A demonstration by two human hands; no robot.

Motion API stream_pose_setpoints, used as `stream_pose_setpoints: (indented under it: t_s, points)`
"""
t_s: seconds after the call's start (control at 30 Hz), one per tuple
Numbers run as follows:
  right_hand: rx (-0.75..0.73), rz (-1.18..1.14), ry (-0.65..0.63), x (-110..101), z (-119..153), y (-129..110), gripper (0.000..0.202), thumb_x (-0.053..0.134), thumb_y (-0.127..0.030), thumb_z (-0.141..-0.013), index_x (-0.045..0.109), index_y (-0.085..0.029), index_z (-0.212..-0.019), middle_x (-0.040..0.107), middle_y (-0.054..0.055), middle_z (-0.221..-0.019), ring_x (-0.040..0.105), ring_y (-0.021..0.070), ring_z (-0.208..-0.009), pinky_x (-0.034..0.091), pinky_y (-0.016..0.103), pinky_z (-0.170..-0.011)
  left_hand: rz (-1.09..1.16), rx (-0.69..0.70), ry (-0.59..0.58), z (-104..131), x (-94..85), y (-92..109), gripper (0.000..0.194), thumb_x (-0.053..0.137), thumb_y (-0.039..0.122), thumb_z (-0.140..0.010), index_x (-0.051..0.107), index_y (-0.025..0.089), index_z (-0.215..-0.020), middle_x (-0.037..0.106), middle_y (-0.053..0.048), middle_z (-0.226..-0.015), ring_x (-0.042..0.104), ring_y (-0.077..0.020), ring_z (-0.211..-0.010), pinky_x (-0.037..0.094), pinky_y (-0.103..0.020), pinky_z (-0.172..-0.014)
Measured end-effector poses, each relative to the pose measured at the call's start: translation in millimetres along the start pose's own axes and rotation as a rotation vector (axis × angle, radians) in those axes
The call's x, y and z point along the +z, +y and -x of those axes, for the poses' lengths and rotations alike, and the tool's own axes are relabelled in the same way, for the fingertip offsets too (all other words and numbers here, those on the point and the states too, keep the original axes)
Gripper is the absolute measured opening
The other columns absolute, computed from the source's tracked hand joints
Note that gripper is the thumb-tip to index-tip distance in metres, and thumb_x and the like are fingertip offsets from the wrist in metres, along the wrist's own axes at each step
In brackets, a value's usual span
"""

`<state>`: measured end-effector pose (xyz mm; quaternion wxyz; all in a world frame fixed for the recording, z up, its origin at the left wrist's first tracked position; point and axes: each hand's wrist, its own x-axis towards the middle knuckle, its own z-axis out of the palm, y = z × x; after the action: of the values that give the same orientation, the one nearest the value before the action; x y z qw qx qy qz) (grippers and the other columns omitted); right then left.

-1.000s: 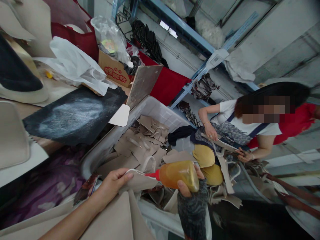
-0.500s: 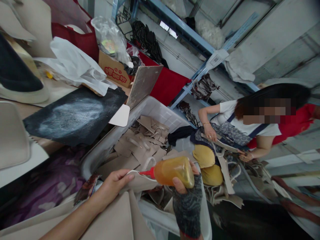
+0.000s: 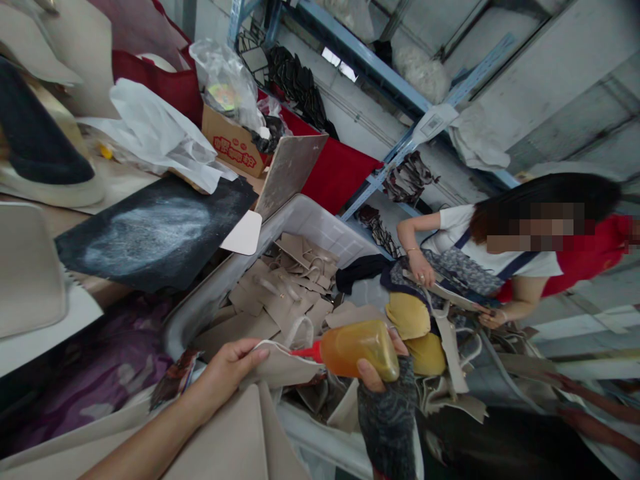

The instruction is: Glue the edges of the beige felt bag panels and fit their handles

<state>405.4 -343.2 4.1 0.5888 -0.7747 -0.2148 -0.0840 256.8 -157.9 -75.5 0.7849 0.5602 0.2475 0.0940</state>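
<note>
A clear bottle of amber liquid (image 3: pixel 357 349) with a red nozzle lies nearly level in my right hand (image 3: pixel 383 393), which wears a dark knitted fingerless glove. Its nozzle tip touches the edge of a beige piece (image 3: pixel 283 363). Thumb and fingers of my left hand (image 3: pixel 240 360) pinch that piece at its left end. Larger beige panels (image 3: pixel 225 440) lie below my left forearm. Behind the bottle, a pale plastic bin (image 3: pixel 320 220) holds many beige pieces with handles (image 3: pixel 270 290).
A dark board with white smears (image 3: pixel 155 230) lies on the table at left, near a cardboard box (image 3: pixel 233 140). A person (image 3: pixel 460 260) works at right beside another bin, holding a beige piece. Blue shelving (image 3: pixel 370 60) rises behind. Purple cloth (image 3: pixel 110 367) is at lower left.
My right hand and the bottle have moved right, and the nozzle has travelled along the edge of the beige piece. My left hand keeps its pinch in the same place.
</note>
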Motion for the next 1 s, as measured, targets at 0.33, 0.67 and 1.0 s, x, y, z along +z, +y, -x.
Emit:
stream_pose_setpoints:
  t_s: [0.33,0.67,1.0]
  points:
    - [-0.002,-0.027,-0.047,9,3,-10,0.065,0.073,-0.044,-0.069,0.047,-0.02,-0.123,0.054,0.015,-0.128,0.057,0.0282,-0.114,0.048,0.044,-0.097,0.014,-0.01,-0.012,-1,0.1,-2,0.047,0.068,0.058,-0.069,0.075,0.014,-0.086,0.073,-0.004,-0.085,0.061,-0.0226,-0.08,0.043,-0.028,-0.073]
    - [0.196,-0.346,-0.044,42,-4,-33,0.063,0.073,-0.043,-0.065,0.052,-0.02,-0.12,0.065,0.011,-0.114,0.066,0.0236,-0.093,0.056,0.041,-0.084,0.046,-0.018,0.026,2,2.0,2,0.048,0.068,0.06,-0.067,0.071,0.015,-0.082,0.07,-0.003,-0.081,0.058,-0.0222,-0.08,0.042,-0.028,-0.073]
    - [0.617,-0.945,-0.309,154,-63,-70,0.03,0.06,-0.049,-0.082,0.067,-0.025,-0.098,0.074,0.005,-0.1,0.067,0.0201,-0.104,0.056,0.044,-0.091,0.183,0.012,0.027,5,6.9,-17,0.061,0.071,0.073,-0.057,0.06,0.015,-0.071,0.051,0.002,-0.065,0.042,-0.0136,-0.064,0.031,-0.026,-0.063]
